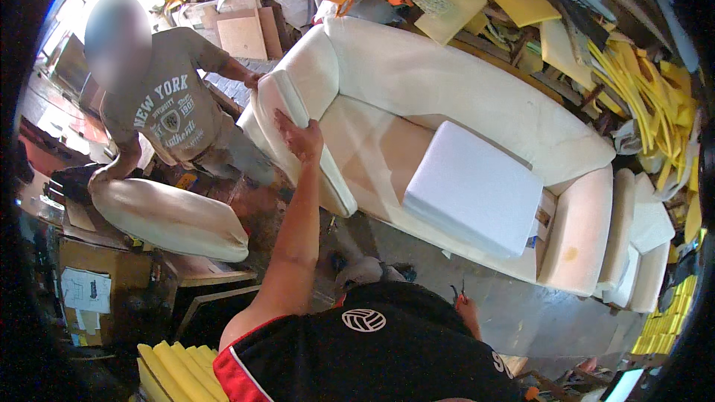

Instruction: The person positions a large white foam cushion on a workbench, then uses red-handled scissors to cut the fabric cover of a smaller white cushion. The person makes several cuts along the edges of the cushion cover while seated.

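Left grip (301, 138): fingers spread, at the cream cushion (285, 94).
Cushion position: tilted, beside the left arm of the pale sofa (447, 89).
Upper cushion end: at a co-worker's hand (252, 80).
Right grip (465, 305): closed around a small dark tool (456, 292).

The smooth grey floor (514, 327) carries a long, curved sofa in cream fabric (454, 82), set at a slant. On the right half of its seat lies a thick, pale lavender-white rectangular foam block (477, 190), flat side up; the seat's left part is bare. Beside the sofa's right end, a smaller cream upholstered armchair (617, 234) stands on the same floor, with a whitish cushion-like piece (649, 222) on it.
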Tool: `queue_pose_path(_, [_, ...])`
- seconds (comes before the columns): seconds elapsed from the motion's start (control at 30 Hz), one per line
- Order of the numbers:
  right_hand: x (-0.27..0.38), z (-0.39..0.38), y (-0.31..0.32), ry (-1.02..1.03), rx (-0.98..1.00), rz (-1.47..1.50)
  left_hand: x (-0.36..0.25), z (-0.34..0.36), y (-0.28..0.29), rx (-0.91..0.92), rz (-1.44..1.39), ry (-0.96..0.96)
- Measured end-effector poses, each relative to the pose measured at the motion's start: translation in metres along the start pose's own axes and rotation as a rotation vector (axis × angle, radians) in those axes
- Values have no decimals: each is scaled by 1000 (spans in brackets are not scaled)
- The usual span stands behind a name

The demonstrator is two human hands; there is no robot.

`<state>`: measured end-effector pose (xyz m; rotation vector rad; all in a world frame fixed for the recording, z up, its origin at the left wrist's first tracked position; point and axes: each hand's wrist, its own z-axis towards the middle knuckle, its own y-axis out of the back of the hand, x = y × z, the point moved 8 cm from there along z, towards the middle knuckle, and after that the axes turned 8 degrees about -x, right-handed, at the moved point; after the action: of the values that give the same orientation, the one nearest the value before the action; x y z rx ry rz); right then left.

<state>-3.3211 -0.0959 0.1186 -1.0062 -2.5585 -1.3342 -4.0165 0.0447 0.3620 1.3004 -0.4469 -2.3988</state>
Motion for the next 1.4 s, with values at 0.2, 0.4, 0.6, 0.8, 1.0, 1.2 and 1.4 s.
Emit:
queue_pose_path(0.2, [-155, 45, -3, 136, 2, 43, -75, -69, 37, 130, -473, 152])
queue_pose_path(0.4, [-245, 59, 16, -21, -190, -63, -206, -176, 58, 512, -979, 175])
queue_pose_path(0.6, [-232, 72, 53, -98, -450, 812, -340, -308, 29, 1081, -1026, -102])
queue_pose_path(0.8, [-99, -7, 235, -18, -587, 1291, -438, -500, 26, 1626, -1101, -180])
queue_pose_path(1.0, [-107, -53, 369, 32, -822, 1209, -500, -687, 77, 2087, -1060, -564])
queue_pose_path(1.2, [-190, -81, 417, -145, -1246, 1315, -531, -828, 174, 2441, -946, -968])
queue_pose_path(1.4, [-266, -113, 424, -421, -1451, 1168, -543, -920, 219, 2570, -1242, -1026])
